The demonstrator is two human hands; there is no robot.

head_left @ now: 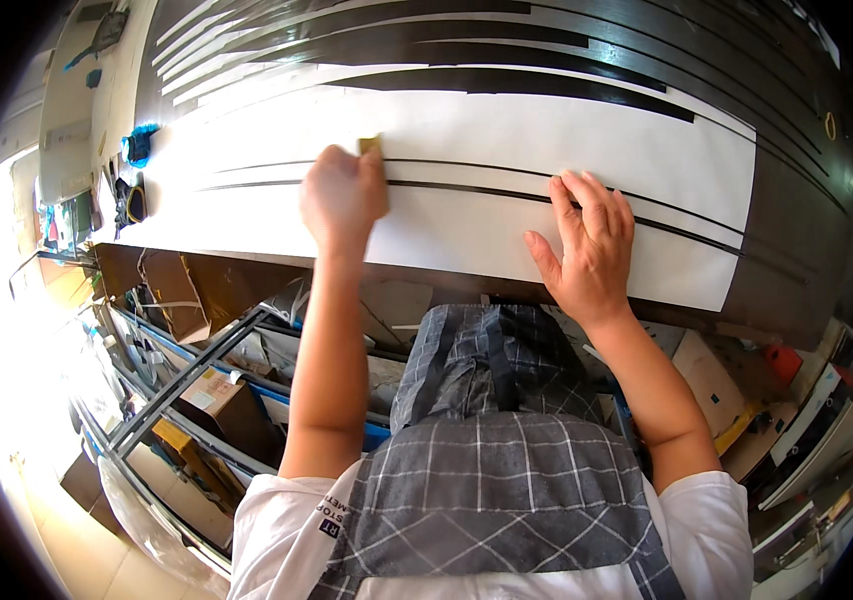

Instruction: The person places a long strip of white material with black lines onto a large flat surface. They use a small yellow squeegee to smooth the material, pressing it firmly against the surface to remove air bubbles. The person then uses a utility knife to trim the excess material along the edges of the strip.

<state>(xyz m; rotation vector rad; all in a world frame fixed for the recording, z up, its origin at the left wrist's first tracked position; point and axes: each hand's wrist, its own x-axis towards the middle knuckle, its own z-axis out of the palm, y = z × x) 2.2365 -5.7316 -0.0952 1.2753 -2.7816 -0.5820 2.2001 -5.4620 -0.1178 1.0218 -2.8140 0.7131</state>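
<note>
A large white sheet [686, 275] lies across a dark table [796, 235]. Two thin black strips run lengthwise over it, a far strip [466, 163] and a near strip [476, 192]. My left hand [338, 200] is closed around a flat yellow-brown piece [370, 147], whose kind I cannot make out. It is over the strips near the sheet's middle, a little blurred. Further right, my right hand [591, 245] rests on the sheet with its fingers stretched out, fingertips at the strips. Parts of both strips are hidden under my hands.
Several wider black strips [576, 92] lie along the sheet's far side. A blue item [138, 146] and a black item [129, 203] sit at the left end. Below the table are a metal frame [161, 400], a cardboard box [214, 392] and, at right, leaning panels [816, 450].
</note>
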